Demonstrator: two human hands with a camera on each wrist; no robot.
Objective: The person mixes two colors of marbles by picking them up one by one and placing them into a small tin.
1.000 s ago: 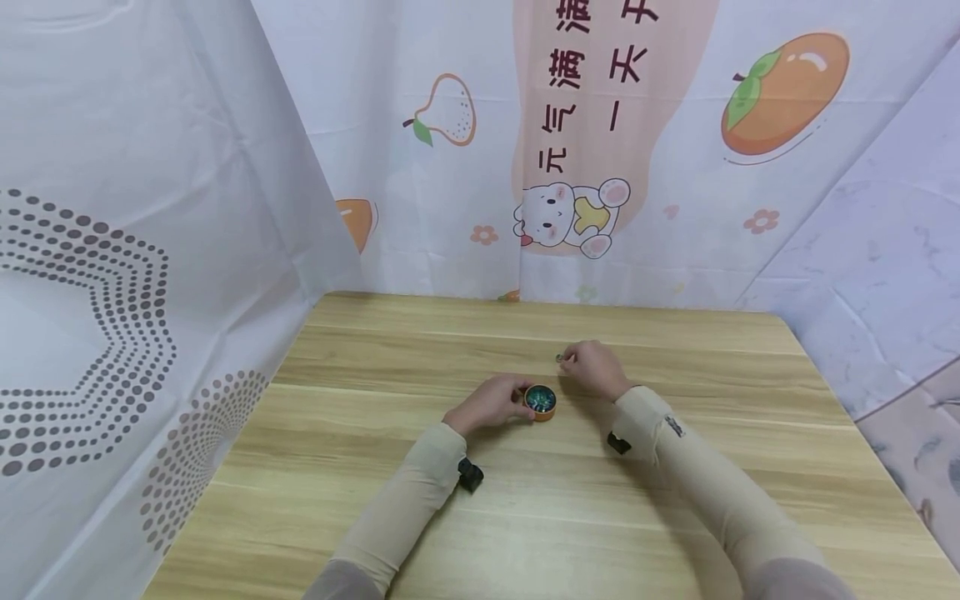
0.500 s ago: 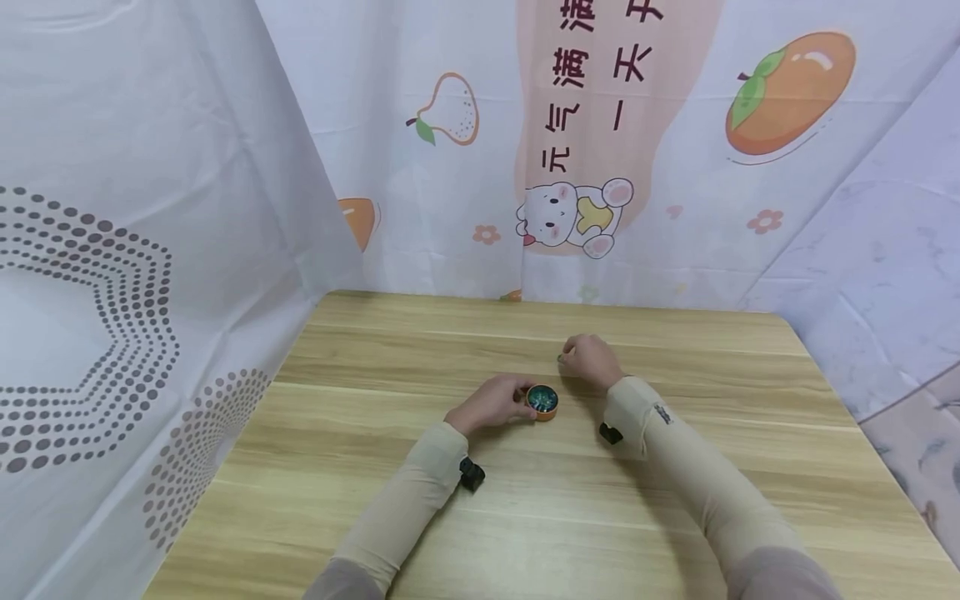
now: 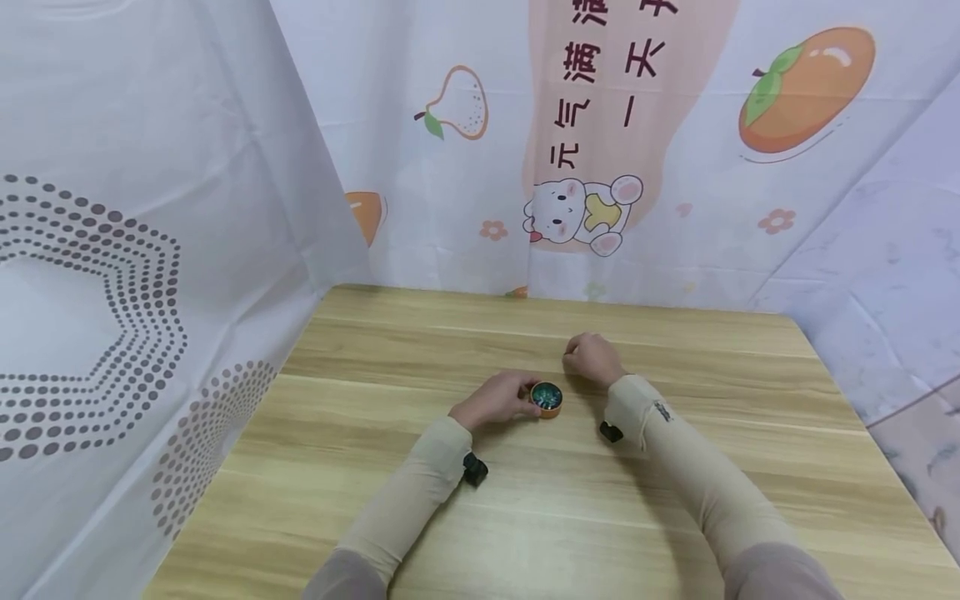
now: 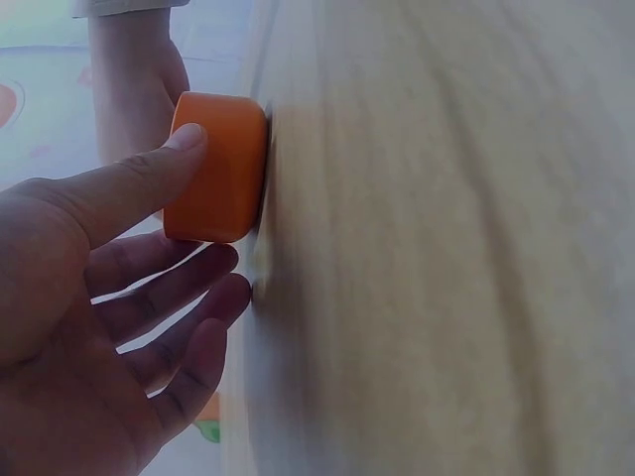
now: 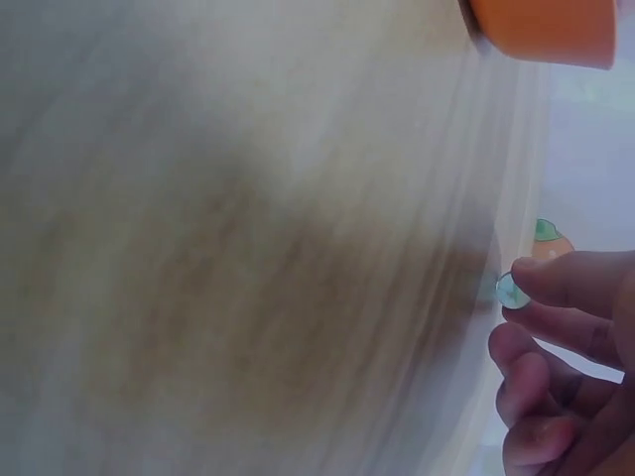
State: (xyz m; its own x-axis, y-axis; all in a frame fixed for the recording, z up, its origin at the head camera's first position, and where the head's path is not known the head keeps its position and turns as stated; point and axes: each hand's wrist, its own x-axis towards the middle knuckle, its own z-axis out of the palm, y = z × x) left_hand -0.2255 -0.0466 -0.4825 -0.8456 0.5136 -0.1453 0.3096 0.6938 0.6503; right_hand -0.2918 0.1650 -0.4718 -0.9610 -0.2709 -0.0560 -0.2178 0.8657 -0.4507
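A small round orange tub [image 3: 551, 412] stands on the wooden table, with dark green, glassy-looking contents visible at its top in the head view. My left hand [image 3: 495, 397] holds it from the left. In the left wrist view the thumb lies along the orange wall [image 4: 223, 188], while the other fingers bend around its far side and below. Just right of and beyond the tub, my right hand [image 3: 594, 360] is low over the table. Its thumb and index finger pinch a clear greenish glass marble [image 5: 510, 292]; in the head view the fingers hide it. Whether the marble touches the table, I cannot tell.
The wooden table [image 3: 420, 333] meets a printed fabric curtain [image 3: 450, 200] at its back edge. A dotted white sheet [image 3: 225, 167] hangs along the left, and a pale sheet [image 3: 885, 250] along the right. Small black wrist cameras [image 3: 475, 469] sit under the sleeves.
My right hand has turned slightly, and the marble seen at its fingertips earlier is now hidden in the head view. The left hand still holds the tub. The head view has shifted a little.
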